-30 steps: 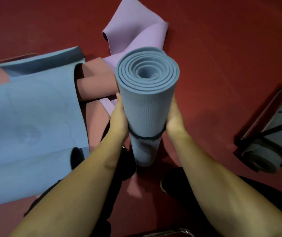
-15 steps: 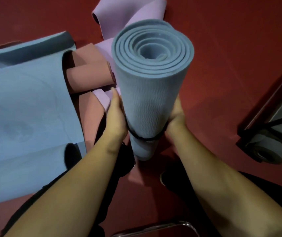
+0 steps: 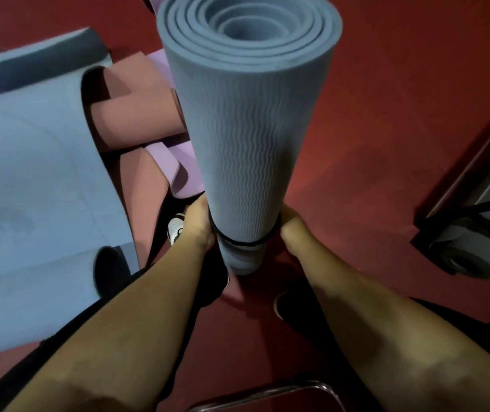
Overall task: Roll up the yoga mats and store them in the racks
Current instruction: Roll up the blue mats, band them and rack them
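Clearly, both hands are gripping the rolled blue-grey foam yoga mat [image 3: 246,144] upright at its strapped lower end, left hand [image 3: 197,223] and right hand [image 3: 290,224] clasping opposite sides. Held so low, the top-heavy roll is risking tipping or slipping downward.

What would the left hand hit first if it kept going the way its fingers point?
The left hand already grips the rolled blue mat; past that, probably the curled lilac mat on the floor, though depth is unclear.
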A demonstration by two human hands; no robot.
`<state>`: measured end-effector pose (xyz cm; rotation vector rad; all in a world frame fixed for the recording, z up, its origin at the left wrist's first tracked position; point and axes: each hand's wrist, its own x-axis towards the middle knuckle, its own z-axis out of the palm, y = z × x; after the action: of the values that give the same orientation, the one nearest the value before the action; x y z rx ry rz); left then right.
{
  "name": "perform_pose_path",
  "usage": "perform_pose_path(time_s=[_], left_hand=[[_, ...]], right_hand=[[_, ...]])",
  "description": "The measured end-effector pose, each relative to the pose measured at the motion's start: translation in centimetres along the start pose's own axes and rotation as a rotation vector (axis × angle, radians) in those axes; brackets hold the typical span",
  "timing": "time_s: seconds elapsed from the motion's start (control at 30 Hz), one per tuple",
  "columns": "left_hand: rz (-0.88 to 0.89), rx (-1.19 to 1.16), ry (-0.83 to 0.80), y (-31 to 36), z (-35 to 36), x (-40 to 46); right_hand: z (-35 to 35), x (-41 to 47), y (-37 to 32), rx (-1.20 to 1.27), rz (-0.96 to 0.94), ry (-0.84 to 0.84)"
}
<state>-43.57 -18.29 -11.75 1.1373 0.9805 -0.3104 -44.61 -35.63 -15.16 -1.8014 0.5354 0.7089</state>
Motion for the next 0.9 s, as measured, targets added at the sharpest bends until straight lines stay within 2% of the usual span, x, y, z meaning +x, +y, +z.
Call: perform_pose_path(time_s=[0.07,0.13,0.2,0.3,0.37,0.5,0.57,0.6,0.67,0.8,0.9], left_hand=[[0.006,-0.073,-0.019,-0.8,-0.3,0.5],[0.014,-0.054,0.006,-1.8,-0.6,0.4],[0.006,-0.039,0.034,-2.7,-0.8,0.3],[0.02,0.105,-0.051,-2.2,0.0,-1.2],[0.075,0.181,-0.053,-0.6,0.6,-3.0],[0.152,0.347,-0.214,3.7,1.3,-7.5],[0.307,0.602,-0.246,5.0,1.2,-9.9],[0.461,0.705,-0.278,5.4,1.5,-11.9],[0.619,0.81,-0.292,6.3,1.8,-14.6],[0.621,0.885,-0.373,7.6,1.8,-20.0],[0.629,1.031,-0.483,7.6,1.4,-24.3]], right_hand=[[0.2,-0.3,0.6,0.058,0.025,0.021],[0.8,-0.1,0.8,0.224,0.038,0.095],[1.2,0.6,2.0,0.296,0.037,0.087],[1.0,-1.1,0.6,0.311,0.08,0.072],[0.4,-3.0,-2.4,0.384,0.081,0.074],[-2.6,-6.7,-7.2,0.433,0.028,0.102],[-4.0,-9.1,-8.3,0.448,-0.014,0.069],[-5.0,-11.2,-8.8,0.451,-0.05,0.066],[-5.8,-14.1,-9.0,0.465,-0.08,0.062],[-6.7,-20.2,-7.7,0.563,-0.047,0.032],[-7.7,-25.5,-5.4,0.671,0.003,-0.028]])
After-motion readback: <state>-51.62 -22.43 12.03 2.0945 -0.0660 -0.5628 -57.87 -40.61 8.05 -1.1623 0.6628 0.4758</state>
